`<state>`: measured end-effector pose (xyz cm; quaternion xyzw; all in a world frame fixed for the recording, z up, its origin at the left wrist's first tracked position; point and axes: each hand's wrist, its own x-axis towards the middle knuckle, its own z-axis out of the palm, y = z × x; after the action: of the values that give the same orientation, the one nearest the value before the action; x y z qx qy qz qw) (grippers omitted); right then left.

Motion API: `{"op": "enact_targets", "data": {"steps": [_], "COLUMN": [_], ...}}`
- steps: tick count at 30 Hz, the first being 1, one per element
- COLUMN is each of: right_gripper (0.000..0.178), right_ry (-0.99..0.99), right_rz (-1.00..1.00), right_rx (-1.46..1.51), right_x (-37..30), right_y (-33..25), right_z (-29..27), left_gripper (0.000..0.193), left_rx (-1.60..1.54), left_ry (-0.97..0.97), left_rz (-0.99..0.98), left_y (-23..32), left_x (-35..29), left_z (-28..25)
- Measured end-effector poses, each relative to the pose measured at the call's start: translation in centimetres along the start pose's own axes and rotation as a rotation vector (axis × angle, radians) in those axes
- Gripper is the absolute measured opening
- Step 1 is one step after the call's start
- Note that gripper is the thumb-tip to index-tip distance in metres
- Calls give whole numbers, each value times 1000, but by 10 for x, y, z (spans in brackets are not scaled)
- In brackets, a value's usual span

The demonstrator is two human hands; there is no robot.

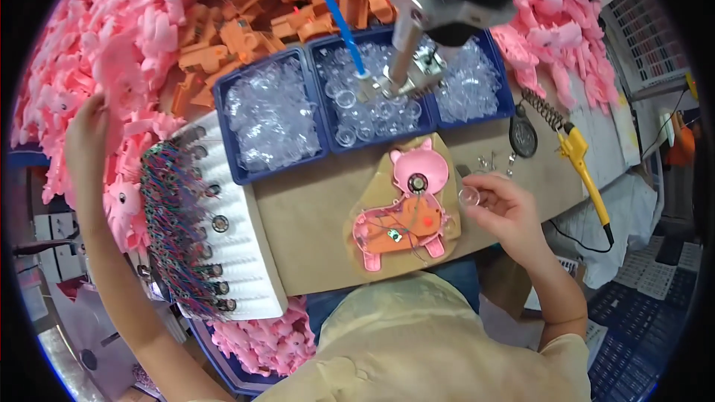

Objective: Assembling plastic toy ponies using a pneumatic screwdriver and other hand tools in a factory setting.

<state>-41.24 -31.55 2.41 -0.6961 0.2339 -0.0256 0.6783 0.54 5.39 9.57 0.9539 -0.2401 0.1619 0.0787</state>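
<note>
My left hand (88, 134) is raised at the edge of the large pink pile on the left, fingers closed on a pink plastic toy shell (119, 67); both are slightly blurred. Between thumb and fingers, my right hand (510, 212) pinches a small clear round plastic cup (469, 196). Just left of it, an open pink animal-shaped toy half (370, 217) lies in a tan fixture (387, 179). Inside the toy half sit an orange housing (417, 216), a round black speaker (417, 182), a small green circuit board (395, 236) and loose thin wires.
Blue bins (322, 115) of clear plastic parts stand behind the fixture, under a metal press (406, 59). Orange housings (246, 37) are heaped beyond. At left, a white foam tray (246, 253) bears wired speakers. A yellow-handled tool (585, 171) and small metal parts (488, 162) are at right.
</note>
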Motion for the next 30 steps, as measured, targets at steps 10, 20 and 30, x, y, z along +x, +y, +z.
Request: {"op": "enact_targets", "data": {"steps": [10,20,30], "right_gripper": [28,44,36], "right_ry": [51,-49,-351], "right_rz": [-427,-437,46], "right_rx": [-976,-1207,133], "right_x": [-28,-23,2], "right_y": [16,-5,-49], "right_z": [16,30,66], "left_gripper": [48,57,87], "left_rx": [-2119,-1404,-1557], "left_ry": [23,-57,-969], "left_rz": [-590,-671,-519], "left_y": [98,242,247], "left_x": [-242,-252,-256], "left_z": [12,-6,-8]}}
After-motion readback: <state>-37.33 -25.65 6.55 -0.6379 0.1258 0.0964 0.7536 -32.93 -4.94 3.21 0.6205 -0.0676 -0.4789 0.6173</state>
